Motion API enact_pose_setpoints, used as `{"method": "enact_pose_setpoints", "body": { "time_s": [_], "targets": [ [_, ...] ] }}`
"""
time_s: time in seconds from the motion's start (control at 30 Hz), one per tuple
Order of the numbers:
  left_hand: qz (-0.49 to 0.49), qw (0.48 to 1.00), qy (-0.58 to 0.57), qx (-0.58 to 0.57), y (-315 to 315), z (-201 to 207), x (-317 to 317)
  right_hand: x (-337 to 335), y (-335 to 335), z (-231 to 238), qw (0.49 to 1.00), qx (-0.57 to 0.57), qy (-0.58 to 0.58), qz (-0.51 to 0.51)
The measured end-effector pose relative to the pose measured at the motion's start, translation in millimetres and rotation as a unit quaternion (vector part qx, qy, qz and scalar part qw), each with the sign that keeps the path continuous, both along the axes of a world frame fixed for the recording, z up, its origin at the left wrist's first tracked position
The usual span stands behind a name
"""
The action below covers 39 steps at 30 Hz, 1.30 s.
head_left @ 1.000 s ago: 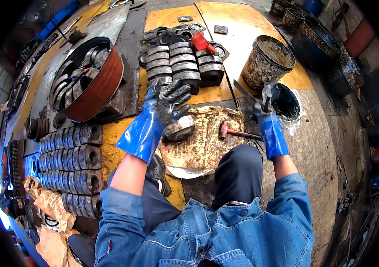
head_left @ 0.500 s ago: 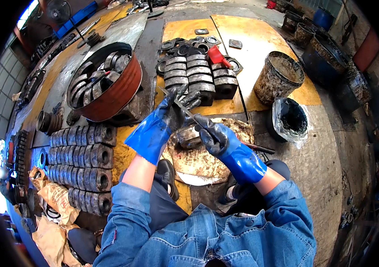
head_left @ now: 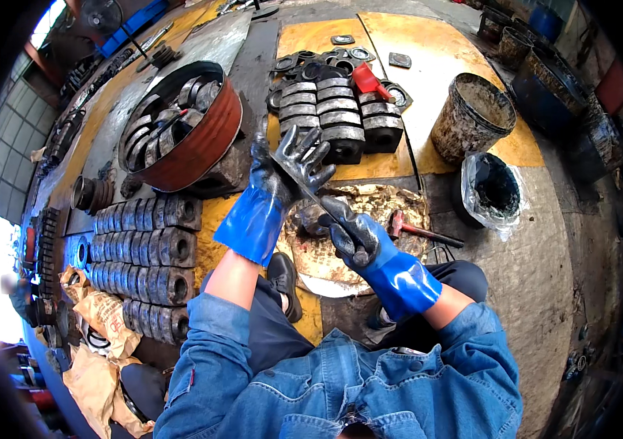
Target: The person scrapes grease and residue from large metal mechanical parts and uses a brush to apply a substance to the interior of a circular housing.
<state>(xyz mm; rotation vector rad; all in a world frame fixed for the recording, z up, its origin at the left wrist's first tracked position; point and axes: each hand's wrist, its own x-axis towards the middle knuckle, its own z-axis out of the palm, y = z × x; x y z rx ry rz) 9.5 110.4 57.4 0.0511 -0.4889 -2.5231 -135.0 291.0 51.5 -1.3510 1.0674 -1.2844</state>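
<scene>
Left hand [head_left: 275,179]: spread, your blade [head_left: 297,178] seemingly against it
Right hand [head_left: 362,238]: gripping blade
Wiping: apparently begun, unfinished

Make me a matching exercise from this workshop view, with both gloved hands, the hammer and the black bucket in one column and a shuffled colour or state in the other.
Things:
1. left hand
2. right hand
3. hammer
4. black bucket

Colour or state:
A. lined with clear plastic
B. closed around one end of a flat blade
C. has a red head
D. open, fingers spread

Right pairs: 1-D, 2-B, 3-C, 4-A
</scene>
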Motion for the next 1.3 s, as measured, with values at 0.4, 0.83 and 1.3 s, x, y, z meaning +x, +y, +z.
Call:
{"method": "enact_pose_setpoints", "body": {
  "time_s": [0.4, 0.83, 1.3],
  "targets": [
    [0.13, 0.989, -0.044, 0.047, 3, 27, -7, -5, -11, 18, 0.982, -0.073, 0.09, -0.15],
    [0.156, 0.983, -0.001, 0.097, 3, 29, -4, -13, -13, -17, 0.992, -0.073, -0.099, -0.011],
    [0.193, 0.979, 0.029, -0.059, -3, 35, 3, -8, 0, -18, 0.999, 0.043, -0.011, 0.004]
  ]
}}
